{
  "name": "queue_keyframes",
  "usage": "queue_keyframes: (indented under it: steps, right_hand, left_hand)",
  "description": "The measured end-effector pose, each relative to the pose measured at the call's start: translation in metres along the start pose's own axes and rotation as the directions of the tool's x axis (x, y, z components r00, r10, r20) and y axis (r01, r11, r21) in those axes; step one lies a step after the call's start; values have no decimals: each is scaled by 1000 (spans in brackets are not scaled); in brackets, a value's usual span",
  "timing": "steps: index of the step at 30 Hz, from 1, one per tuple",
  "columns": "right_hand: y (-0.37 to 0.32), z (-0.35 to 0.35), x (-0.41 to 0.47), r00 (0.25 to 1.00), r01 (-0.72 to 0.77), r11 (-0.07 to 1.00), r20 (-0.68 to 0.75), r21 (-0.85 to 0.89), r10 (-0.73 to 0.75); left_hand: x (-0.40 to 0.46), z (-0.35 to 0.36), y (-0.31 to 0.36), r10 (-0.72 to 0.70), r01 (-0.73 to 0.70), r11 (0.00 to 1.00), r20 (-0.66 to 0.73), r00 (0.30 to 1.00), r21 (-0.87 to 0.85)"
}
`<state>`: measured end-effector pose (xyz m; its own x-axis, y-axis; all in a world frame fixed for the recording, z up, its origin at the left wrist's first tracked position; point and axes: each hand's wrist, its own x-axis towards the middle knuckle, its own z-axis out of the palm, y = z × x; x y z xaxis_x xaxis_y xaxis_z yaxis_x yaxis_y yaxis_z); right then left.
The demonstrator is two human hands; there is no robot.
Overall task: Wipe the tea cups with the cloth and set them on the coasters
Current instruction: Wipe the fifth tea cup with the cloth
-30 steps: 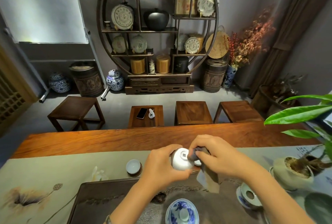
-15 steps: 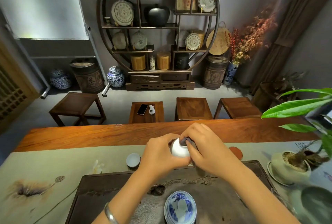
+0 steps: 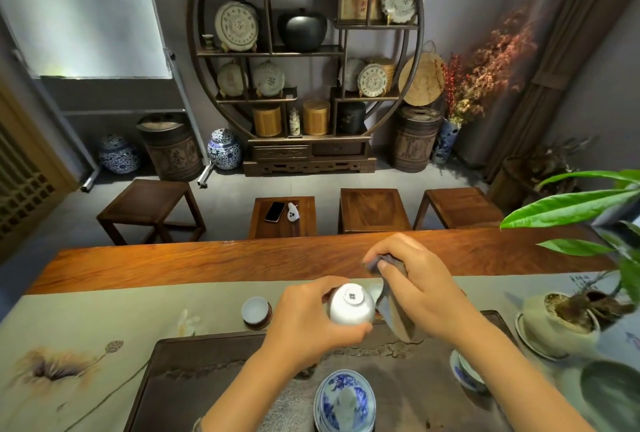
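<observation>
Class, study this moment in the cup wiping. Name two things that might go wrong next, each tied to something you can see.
1. The left hand grips the white cup tilted, base toward the camera, above the dark tea tray; a slip would likely chip it.
2. The cloth hangs loose from the right hand and might brush the cup on its coaster when the cup is set down.
</observation>
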<state>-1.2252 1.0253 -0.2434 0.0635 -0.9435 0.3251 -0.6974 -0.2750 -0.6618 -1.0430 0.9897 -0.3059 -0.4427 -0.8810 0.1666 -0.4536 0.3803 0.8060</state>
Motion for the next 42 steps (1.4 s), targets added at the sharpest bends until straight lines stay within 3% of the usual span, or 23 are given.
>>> queue_keyframes:
  steps: [5, 10, 16, 25, 31, 38, 42]
  right_hand:
    - [-8, 27, -8, 996, 67, 997, 64, -41, -64]
    - [3, 23, -21, 995, -18, 993, 99, 116, 6]
    - [8, 23, -27, 995, 87, 994, 39, 71, -90]
    - [7, 6, -29, 976, 206, 977, 82, -50, -201]
    - [9, -2, -25, 984, 158, 985, -78, -65, -163]
    - [2, 18, -33, 985, 167, 975, 72, -143, -158]
    - [5, 16, -35, 976, 185, 980, 132, -78, -174]
  left_hand:
    - [2, 6, 12, 15, -18, 999, -62, 998, -42]
    - [-3, 4, 5, -26, 19, 995, -73, 997, -99]
    - [0, 5, 11, -1, -6, 998, -101, 995, -70]
    - [1, 5, 9, -22, 15, 996, -84, 996, -89]
    - [6, -2, 13, -42, 40, 999, -93, 995, -17]
    - [5, 1, 22, 36, -41, 999, -121, 992, -34]
    - [1, 3, 17, 34, -34, 999, -57, 998, -3]
